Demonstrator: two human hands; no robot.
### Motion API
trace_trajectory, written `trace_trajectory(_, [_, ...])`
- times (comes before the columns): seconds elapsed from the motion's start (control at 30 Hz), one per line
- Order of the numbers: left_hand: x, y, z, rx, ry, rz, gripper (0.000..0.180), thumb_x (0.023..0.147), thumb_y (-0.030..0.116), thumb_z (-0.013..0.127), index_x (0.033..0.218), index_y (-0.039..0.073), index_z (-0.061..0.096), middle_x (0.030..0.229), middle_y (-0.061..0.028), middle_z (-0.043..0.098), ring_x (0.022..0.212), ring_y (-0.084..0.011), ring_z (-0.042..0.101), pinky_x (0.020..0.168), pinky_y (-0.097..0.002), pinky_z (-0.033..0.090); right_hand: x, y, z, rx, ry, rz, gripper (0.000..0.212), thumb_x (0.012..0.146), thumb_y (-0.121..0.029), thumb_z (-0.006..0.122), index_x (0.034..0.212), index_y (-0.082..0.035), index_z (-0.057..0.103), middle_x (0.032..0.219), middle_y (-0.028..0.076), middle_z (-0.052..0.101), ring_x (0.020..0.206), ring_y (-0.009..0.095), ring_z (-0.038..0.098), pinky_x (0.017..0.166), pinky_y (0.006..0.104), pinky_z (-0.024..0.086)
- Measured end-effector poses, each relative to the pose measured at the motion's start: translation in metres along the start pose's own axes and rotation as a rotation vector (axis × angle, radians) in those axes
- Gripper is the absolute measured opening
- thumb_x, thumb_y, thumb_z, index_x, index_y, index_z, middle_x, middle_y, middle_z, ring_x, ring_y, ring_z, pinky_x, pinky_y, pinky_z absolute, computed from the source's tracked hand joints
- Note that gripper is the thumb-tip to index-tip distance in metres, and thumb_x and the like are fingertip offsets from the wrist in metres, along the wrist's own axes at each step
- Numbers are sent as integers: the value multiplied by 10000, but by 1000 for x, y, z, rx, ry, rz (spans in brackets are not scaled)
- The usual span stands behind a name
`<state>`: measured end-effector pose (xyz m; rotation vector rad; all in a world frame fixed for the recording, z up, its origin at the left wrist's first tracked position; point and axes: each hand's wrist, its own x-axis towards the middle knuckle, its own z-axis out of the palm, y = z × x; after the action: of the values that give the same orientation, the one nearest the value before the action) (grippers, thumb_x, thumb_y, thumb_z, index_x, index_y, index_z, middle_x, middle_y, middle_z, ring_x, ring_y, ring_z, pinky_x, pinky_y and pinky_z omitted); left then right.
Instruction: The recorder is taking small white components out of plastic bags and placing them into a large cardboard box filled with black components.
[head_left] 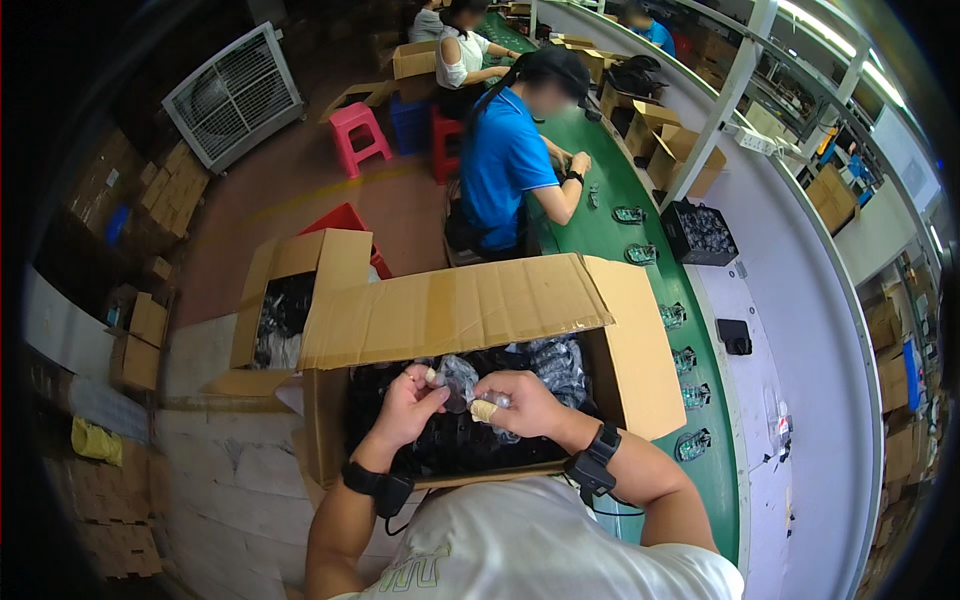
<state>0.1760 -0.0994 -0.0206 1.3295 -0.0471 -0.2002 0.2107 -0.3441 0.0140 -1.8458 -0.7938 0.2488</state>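
Over a large open cardboard box (455, 310), I hold a small crinkled clear plastic bag (458, 372) between both hands. Its contents, if any, cannot be made out. My left hand (405, 405) is closed on its left side, thumb and fingertips pinched together. From the other side, my right hand (525, 402) grips the plastic with its fingers curled. Pale finger covers show on both hands. Below them, the box holds black parts (440, 440) and more clear plastic wrapping (558, 370). My hands partly hide these contents.
A green conveyor belt (640, 290) runs along the right, carrying several green circuit-board parts (690, 397). A co-worker in blue (505, 165) sits at it ahead. Another open carton (290, 300) stands to the left, near a pink stool (358, 135). A black tray (700, 235) lies beyond the belt.
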Motion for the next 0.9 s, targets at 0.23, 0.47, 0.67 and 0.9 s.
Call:
trace_trajectory(0.23, [-5, 6, 38, 39, -62, 153, 354, 944, 104, 707, 1216, -30, 525, 1130, -84, 636, 967, -112, 632, 821, -291, 550, 2, -3, -4, -76, 18, -132, 185, 836, -179, 761, 949, -59, 675, 828, 137, 657, 761, 352, 647, 684, 428, 522])
trace_trajectory(0.47, [-7, 12, 42, 338, 78, 189, 219, 975, 128, 646, 1122, -20, 582, 947, -59, 682, 800, -101, 653, 706, -273, 539, 4, 6, 1, -115, 15, -302, 189, 821, -160, 762, 955, -50, 685, 804, 125, 652, 741, 336, 638, 655, 419, 505])
trace_trajectory(0.67, [-11, 14, 32, 506, 78, 142, 191, 997, 129, 580, 1086, -25, 651, 819, -126, 695, 678, -196, 679, 634, -321, 526, 1, 1, -3, -153, 100, 118, 296, 829, -196, 775, 1050, -38, 657, 808, 142, 674, 740, 334, 685, 666, 405, 538])
trace_trajectory(0.9, [-29, 38, 29, 882, -11, 386, 355, 945, 53, 616, 1298, 33, 647, 814, -198, 686, 710, -334, 681, 656, -404, 536, 0, -7, -12, -153, 121, 157, 371, 838, -195, 747, 1179, -74, 670, 831, 163, 702, 767, 342, 704, 702, 423, 554])
